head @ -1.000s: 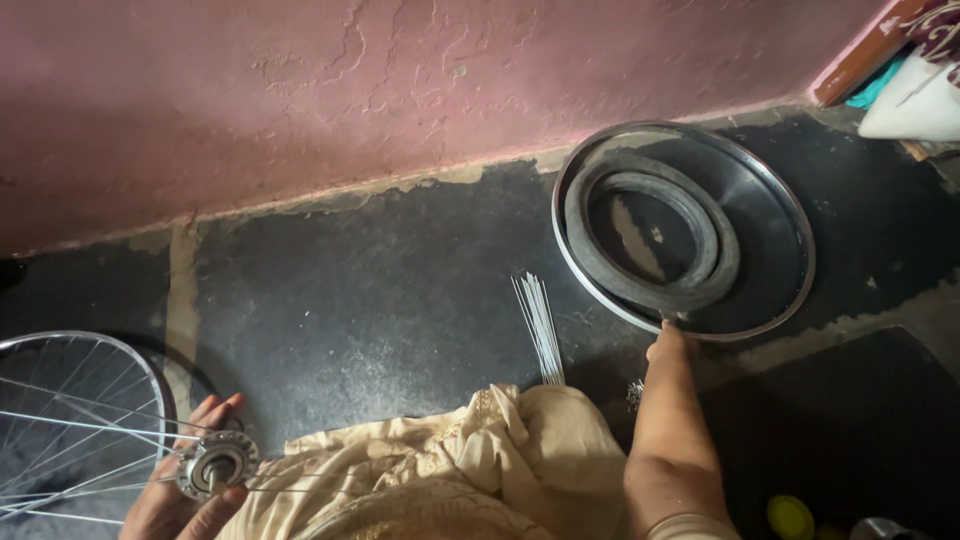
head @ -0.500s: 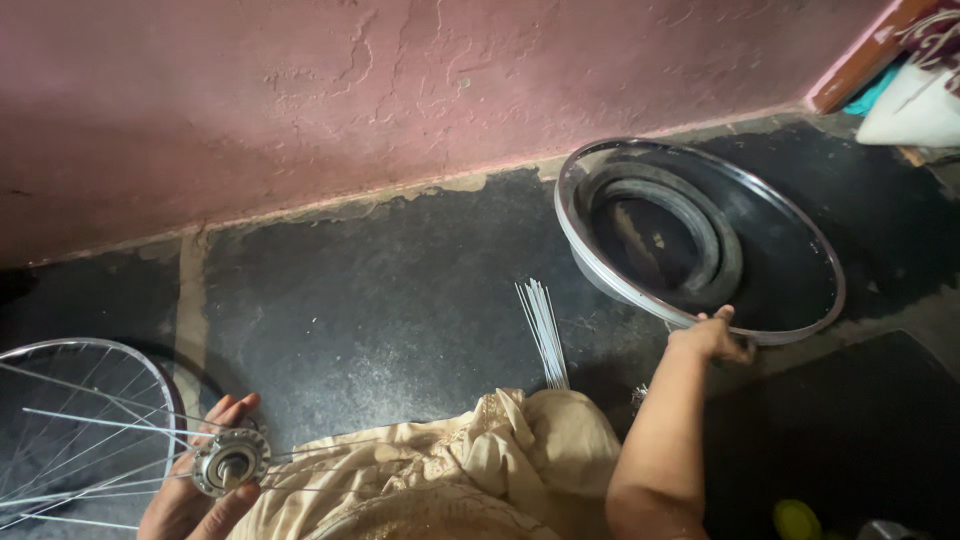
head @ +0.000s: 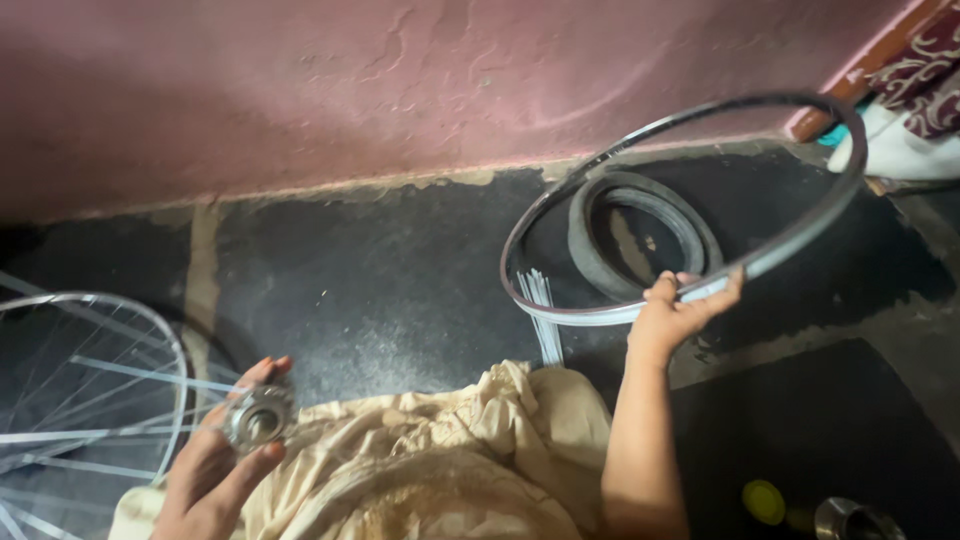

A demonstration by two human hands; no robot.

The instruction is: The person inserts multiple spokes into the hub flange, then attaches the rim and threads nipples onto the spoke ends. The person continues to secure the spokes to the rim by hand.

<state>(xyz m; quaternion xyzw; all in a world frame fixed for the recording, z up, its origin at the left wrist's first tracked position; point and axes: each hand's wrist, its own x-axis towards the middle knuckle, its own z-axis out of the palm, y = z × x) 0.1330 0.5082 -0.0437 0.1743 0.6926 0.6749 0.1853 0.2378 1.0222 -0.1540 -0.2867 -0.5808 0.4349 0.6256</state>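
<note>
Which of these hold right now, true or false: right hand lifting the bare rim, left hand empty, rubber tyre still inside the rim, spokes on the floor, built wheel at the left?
1. The right hand holds the bare metal rim tilted up off the floor: true.
2. The left hand is empty: false, it holds a metal hub.
3. The rubber tyre rides up with the rim: false, it lies on the floor.
4. A bundle of loose spokes lies on the floor: true.
5. A spoked wheel lies at the left: true.
</note>
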